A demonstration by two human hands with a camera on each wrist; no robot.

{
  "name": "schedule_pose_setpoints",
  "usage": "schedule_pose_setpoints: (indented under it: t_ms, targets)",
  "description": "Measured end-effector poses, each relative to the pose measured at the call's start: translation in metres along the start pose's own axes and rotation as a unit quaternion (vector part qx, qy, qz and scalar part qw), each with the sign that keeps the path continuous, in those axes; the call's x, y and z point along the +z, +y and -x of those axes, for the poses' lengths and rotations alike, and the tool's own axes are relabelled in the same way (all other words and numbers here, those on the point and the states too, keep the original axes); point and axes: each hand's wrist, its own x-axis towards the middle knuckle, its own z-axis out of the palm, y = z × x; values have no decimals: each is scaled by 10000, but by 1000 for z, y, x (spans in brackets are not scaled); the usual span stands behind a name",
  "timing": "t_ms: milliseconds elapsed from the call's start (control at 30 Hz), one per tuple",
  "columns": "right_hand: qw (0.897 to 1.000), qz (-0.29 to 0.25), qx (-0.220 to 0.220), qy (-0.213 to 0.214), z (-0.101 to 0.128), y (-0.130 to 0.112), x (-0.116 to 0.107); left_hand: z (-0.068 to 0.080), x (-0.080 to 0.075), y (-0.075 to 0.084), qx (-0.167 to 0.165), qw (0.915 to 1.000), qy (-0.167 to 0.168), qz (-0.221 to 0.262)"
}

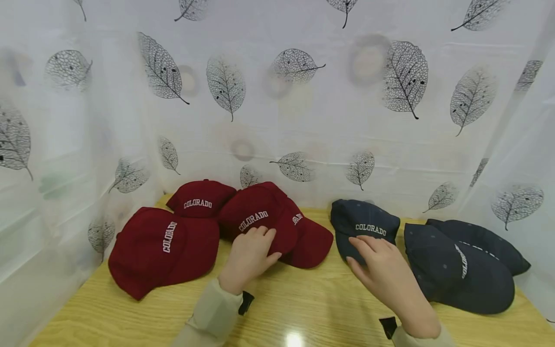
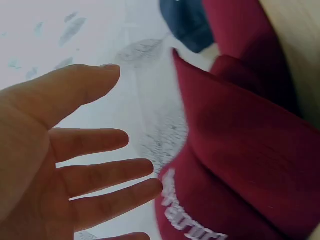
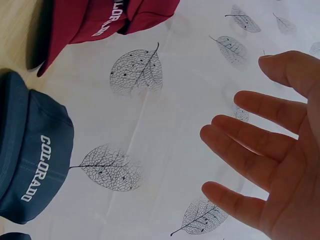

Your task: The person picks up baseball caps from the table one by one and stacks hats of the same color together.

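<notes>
Two hands are out over the worktop [image 1: 303, 299], one for each colour of cap. The left hand [image 1: 249, 258] is laid on the crown of the maroon COLORADO cap [image 1: 260, 219] at the middle of the red group, which is met at about 12 o'clock from the wrist; its bill runs off toward 4 o'clock, so the long axis is set from 10 to 4. Its fingers [image 2: 105, 172] are seen spread and nearly straight in the left wrist view, nothing pinched, only resting on the fabric. The right hand [image 1: 383, 270] is stretched toward 11 o'clock, fingertips touching the front edge of the navy COLORADO cap [image 1: 364, 224], whose crown is stood up toward the leaf-print curtain [image 1: 303, 111] behind. Its fingers [image 3: 250, 142] are likewise shown open and fanned, nothing gripped. Each cap is nearest to its own hand, the maroon one to the left, the navy one to the right. Two more maroon caps are lying at 9 and 10 o'clock of the left hand, and two more navy caps [image 1: 464, 265] at 3 o'clock of the right.
</notes>
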Motion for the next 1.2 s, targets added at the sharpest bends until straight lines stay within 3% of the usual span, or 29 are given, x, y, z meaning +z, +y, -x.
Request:
schedule_pose_setpoints:
  t_ms: [200, 533, 767, 967, 1200]
  targets:
    - [9998, 57, 93, -139, 10, 5, 1, 1, 14, -7, -59, 9999, -96, 29]
    - [9999, 118, -1, -46, 23, 12, 0, 2, 23, -5, -203, 9968, -723, 266]
    - [9998, 112, -70, 175, 23, 12, 1, 3, 27, -3, -237, 9971, -687, 205]
    - [9998, 49, -118, 125, 23, 12, 3, 3, 31, 0, -346, 9964, -767, 60]
    - [9999, 68, -103, 79, 25, 12, 5, 4, 34, 2, -315, 9985, -450, 39]
